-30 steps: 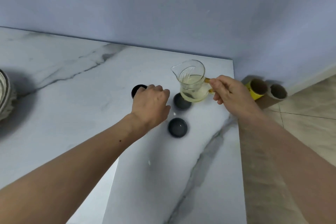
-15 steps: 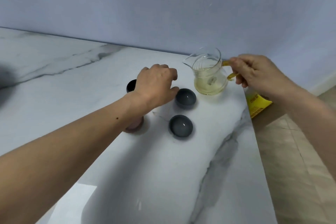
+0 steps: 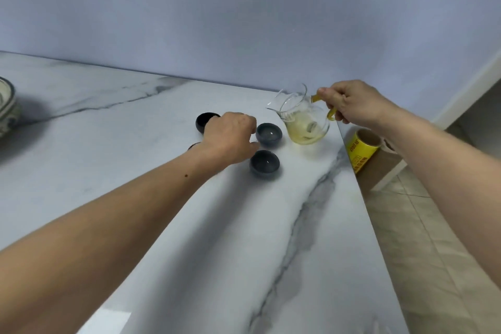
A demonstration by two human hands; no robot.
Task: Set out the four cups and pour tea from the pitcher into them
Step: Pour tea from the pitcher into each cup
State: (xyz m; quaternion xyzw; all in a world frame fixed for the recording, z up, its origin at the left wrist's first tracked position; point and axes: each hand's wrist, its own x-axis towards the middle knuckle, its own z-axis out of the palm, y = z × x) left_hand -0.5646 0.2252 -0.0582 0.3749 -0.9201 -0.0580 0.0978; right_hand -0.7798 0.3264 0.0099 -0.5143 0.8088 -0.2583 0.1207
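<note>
Three dark cups show whole or in part on the bench (image 3: 135, 225): far cup (image 3: 204, 121) half behind the left hand (image 3: 230, 138), middle cup (image 3: 269, 134) just right of its knuckles, near cup (image 3: 264, 164) beside its thumb. A sliver of a fourth cup (image 3: 193, 145) shows at the left wrist; mostly hidden. One glass pitcher (image 3: 305, 120), tilted with its spout to the left, holds pale yellow tea. Right hand (image 3: 352, 104) pinches its yellow handle, fingers curled shut. Pitcher sits right of middle cup, apart from it; contact with bench cannot be told. Left hand curled palm-down over the cups; whether it grips anything cannot be told. One patterned bowl (image 3: 6, 108) at far left edge. One yellow tube (image 3: 360, 150) below the bench's right edge.
</note>
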